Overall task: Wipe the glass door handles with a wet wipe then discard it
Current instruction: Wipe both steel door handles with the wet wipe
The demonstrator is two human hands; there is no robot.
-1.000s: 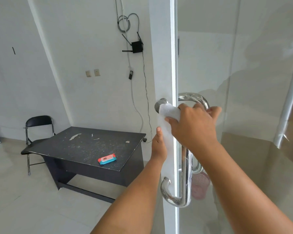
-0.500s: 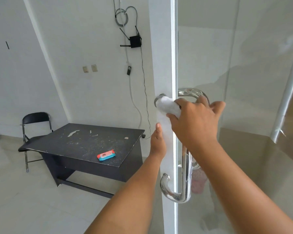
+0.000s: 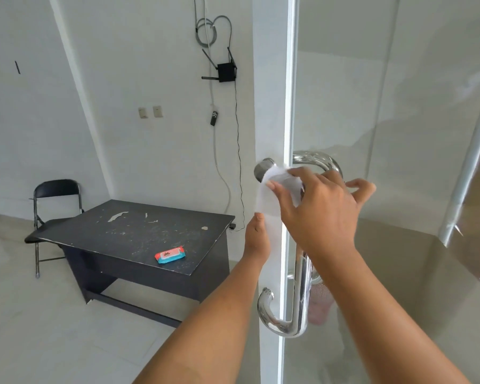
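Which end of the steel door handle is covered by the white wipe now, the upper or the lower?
The upper end: the right hand presses the wipe there. The lower end is bare.

Both bare forearms reach up from six o'clock. The right hand (image 3: 316,206) is raised at centre, back toward the camera, fingers spread and loosely curled. The left hand (image 3: 257,239) sits lower, at its seven o'clock, edge-on, fingers hidden.

Wipes pack (image 3: 170,254) near the table's (image 3: 117,239) front edge, folding chair (image 3: 56,206) at its left end, router (image 3: 226,72) on the wall behind, door handle (image 3: 299,273) to the right.
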